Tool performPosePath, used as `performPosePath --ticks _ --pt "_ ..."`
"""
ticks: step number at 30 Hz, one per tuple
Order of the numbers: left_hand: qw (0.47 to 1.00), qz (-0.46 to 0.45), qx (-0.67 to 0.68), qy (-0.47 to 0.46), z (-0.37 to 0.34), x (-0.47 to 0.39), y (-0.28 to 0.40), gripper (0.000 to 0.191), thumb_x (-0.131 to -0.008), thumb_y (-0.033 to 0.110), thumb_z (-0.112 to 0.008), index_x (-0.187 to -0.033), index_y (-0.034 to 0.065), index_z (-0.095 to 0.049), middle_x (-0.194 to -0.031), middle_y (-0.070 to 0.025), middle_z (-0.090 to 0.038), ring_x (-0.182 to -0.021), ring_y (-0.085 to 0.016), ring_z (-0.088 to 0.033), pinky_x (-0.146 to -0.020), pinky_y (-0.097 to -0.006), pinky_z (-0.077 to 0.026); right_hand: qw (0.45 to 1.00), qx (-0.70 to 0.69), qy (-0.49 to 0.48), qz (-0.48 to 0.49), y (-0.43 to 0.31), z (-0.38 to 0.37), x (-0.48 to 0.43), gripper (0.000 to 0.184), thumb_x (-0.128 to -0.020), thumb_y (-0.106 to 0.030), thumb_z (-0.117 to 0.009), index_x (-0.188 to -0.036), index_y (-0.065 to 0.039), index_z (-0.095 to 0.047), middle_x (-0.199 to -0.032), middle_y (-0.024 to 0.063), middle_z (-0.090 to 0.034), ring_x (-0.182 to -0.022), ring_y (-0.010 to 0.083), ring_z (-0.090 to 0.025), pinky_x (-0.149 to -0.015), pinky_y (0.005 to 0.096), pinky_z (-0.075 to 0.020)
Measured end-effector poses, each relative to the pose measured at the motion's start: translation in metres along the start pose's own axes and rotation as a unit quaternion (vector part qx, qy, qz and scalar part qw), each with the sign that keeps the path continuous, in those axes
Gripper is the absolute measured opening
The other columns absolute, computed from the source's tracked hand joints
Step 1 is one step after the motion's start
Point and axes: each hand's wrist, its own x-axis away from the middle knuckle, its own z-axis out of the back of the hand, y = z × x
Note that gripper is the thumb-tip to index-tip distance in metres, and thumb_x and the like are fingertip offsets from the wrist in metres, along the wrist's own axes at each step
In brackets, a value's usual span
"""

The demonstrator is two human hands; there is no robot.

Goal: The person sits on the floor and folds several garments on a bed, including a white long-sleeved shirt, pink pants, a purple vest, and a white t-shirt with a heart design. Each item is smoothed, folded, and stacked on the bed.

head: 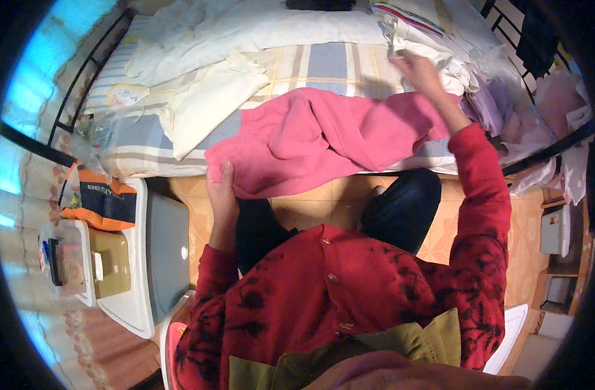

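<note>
A pink garment [322,141] with gathered, elastic-looking edges lies rumpled over the front edge of the bed [327,68]. My left hand [222,187] grips its lower left corner, thumb on top. My right hand [419,70] is raised above the garment's right part, at the near side of a heap of white cloth [424,41]; the hand is somewhat blurred, and whether its fingers hold any cloth cannot be made out. A cream cloth [214,105] lies partly folded to the left of the pink garment.
Purple cloth [485,105] and clear plastic bags lie at the bed's right end. Black metal rails [90,73] bound the bed. An orange and black bag [105,195] rests on a grey storage box [166,243] at the left. Wooden shelves [558,270] stand at the right.
</note>
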Motion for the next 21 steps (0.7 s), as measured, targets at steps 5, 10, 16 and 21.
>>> performPosePath --ticks 5,10,16,21 --pt "0.999 0.034 0.033 -0.022 0.009 0.009 0.011 0.04 -0.099 0.021 -0.053 -0.131 -0.0033 -0.048 -0.13 -0.0122 -0.054 -0.116 -0.02 -0.053 -0.101 -0.0331 -0.041 0.958 -0.12 -0.24 0.1 -0.122 -0.08 -0.006 0.084 -0.086 -0.075 -0.036 -0.096 0.0 -0.072 -0.09 0.0269 -0.067 -0.089 0.0408 -0.065 -0.084 0.0461 -0.0491" --pt "0.998 0.029 -0.012 -0.062 0.021 0.018 0.016 0.044 -0.098 0.025 -0.054 -0.131 -0.0034 -0.048 -0.13 -0.013 -0.053 -0.118 -0.021 -0.052 -0.102 -0.0337 -0.04 0.911 -0.203 -0.351 0.071 -0.157 -0.117 -0.026 0.073 -0.077 -0.065 -0.065 -0.096 0.005 -0.071 -0.087 0.0198 -0.068 -0.082 0.0292 -0.064 -0.076 0.0398 -0.0512" --pt "0.997 0.068 -0.013 -0.03 0.028 -0.004 0.022 0.043 -0.096 0.023 -0.058 -0.13 -0.0037 -0.049 -0.128 -0.0125 -0.055 -0.116 -0.02 -0.053 -0.1 -0.0336 -0.041 0.939 -0.141 -0.248 0.191 -0.148 -0.088 -0.04 0.043 -0.078 -0.038 -0.071 -0.104 -0.004 -0.069 -0.089 0.0125 -0.068 -0.082 0.0204 -0.063 -0.075 0.0356 -0.0512" --pt "0.998 -0.05 -0.036 -0.026 0.016 -0.047 0.064 0.045 -0.095 0.022 -0.061 -0.129 -0.004 -0.05 -0.126 -0.0112 -0.056 -0.112 -0.018 -0.054 -0.095 -0.0313 -0.044 0.971 -0.174 -0.075 0.144 -0.122 0.025 -0.067 0.024 -0.086 -0.025 -0.065 -0.098 -0.005 -0.065 -0.079 0.003 -0.06 -0.077 0.0129 -0.055 -0.071 0.0291 -0.0467"
